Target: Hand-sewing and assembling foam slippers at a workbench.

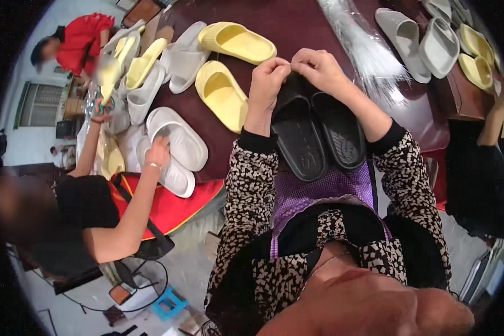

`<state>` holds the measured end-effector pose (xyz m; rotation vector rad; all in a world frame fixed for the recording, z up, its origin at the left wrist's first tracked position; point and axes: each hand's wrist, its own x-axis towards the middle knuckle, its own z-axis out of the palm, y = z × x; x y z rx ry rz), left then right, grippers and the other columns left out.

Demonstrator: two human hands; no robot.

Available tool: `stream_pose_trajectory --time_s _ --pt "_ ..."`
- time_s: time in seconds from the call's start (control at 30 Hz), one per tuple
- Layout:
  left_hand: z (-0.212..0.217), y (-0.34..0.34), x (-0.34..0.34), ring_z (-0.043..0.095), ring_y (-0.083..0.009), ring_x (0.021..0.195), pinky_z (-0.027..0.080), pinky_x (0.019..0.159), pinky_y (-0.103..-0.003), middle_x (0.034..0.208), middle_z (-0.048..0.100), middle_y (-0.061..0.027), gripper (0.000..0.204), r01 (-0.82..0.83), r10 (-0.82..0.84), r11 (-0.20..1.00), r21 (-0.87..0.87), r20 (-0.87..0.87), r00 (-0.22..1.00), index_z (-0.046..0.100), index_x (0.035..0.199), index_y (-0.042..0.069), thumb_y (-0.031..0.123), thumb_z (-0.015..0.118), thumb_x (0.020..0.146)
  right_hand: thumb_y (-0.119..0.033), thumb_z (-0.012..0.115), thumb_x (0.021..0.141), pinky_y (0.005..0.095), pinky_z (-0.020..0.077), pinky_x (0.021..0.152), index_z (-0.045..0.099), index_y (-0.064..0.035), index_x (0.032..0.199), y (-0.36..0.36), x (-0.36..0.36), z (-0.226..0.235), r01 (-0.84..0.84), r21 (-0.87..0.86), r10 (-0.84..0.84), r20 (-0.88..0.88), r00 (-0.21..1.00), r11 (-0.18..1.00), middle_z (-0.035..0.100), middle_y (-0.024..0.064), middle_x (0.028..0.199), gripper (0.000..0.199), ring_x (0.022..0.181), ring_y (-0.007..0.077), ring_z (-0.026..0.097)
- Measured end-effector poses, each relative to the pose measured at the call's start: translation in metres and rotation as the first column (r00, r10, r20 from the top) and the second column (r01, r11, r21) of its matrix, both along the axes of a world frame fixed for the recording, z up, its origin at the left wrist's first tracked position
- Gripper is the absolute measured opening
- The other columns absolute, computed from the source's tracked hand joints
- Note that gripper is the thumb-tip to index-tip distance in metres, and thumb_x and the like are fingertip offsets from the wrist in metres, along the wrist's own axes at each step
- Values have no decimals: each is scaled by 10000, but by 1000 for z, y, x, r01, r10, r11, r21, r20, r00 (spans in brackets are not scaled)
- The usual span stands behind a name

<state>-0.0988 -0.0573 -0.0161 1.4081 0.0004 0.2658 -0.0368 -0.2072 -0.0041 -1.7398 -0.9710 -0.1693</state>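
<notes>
A pair of black slide sandals (303,148) lies side by side at the table's near edge, toes pointing away from me. Over their toe ends, my left hand (267,84) and my right hand (323,70) meet, fingertips pinched close together. Whatever is between the fingers is too small to make out. Both wrists frame the sandals, which are partly hidden under my hands at the far end. Just left of my left hand lie two yellow slides (223,95), apart from it. A bundle of thin clear plastic strands (367,53) lies beyond my right hand.
The dark red table (297,25) carries grey slides (403,42) at the right and more grey and yellow ones at the left. A co-worker at the left touches white slides (179,137). Another person's arm (494,120) reaches in at the right beside a brown box (465,95).
</notes>
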Motion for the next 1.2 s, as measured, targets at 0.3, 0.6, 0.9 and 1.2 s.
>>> stream_pose_trajectory --time_s 0.3,0.6,0.9,1.2 --pt "0 -7 -3 471 -28 568 370 522 -165 671 561 28 44 -76 81 985 -158 26 996 638 825 9 36 604 816 -61 572 847 245 473 643 622 10 905 -6 -3 -2 41 -69 -51 -154 987 997 626 31 743 104 693 86 577" --pt "1 -7 -2 467 -22 562 369 512 -158 683 566 35 65 -47 56 984 -169 47 997 631 874 16 59 620 826 -51 585 835 239 469 719 617 19 905 -4 0 -5 23 -69 -36 -196 980 997 638 43 806 105 761 99 587" --pt "1 -6 -2 484 -49 590 385 540 -180 728 586 7 94 -50 55 989 -141 31 998 634 894 -1 69 615 835 -64 602 827 262 471 760 617 19 906 -5 0 -2 52 -135 -67 -107 992 990 654 70 842 115 810 128 605" --pt "4 -5 -2 486 -50 587 385 540 -182 724 586 5 80 -47 51 988 -149 25 998 634 885 -2 54 605 836 -131 608 822 327 495 711 643 -23 915 -5 1 -2 61 -129 -75 -107 991 990 666 120 842 147 788 238 647"
